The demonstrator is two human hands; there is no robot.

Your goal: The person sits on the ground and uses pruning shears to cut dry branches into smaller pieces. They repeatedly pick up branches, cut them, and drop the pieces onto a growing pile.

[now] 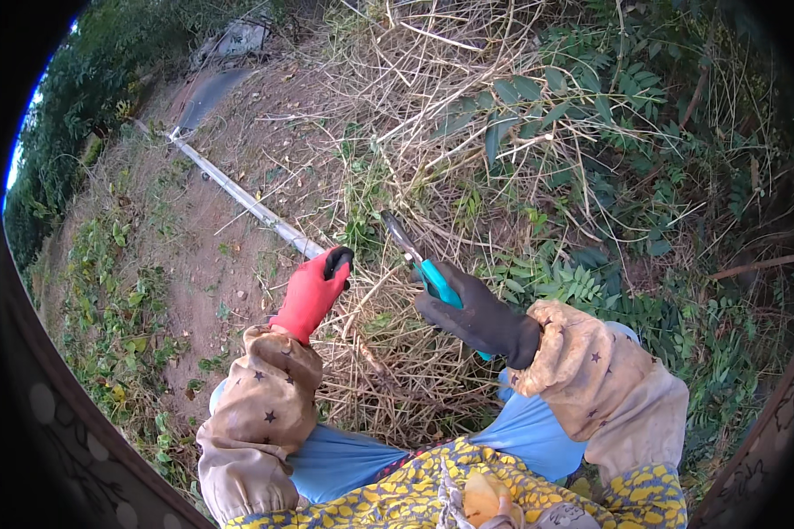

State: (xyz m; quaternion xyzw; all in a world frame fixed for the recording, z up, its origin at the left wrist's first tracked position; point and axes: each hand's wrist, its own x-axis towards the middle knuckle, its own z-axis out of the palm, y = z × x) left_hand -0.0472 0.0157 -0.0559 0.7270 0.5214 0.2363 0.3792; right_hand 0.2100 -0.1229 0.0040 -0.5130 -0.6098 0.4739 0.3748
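Note:
My right hand (481, 319), in a dark grey glove, is wrapped round the teal handles of a pair of pruning shears (439, 284). Their metal blades point up and to the left, toward green weeds and dry stalks. To the left, my left hand (311, 294) wears a red glove with black fingertips. Its fingers are curled closed; whatever they may hold is hidden or too thin to make out. Below and between both hands lies a heap of dry cut stalks (401, 397), in front of my knees.
A pale pole (247, 203) runs along the ground from upper left toward my left hand. Beyond its far end lies a dark sheet (210, 95). Tangled dry stems (468, 53) and leafy green branches (538, 97) fill the upper right. Low plants (115, 309) grow at left beside bare soil.

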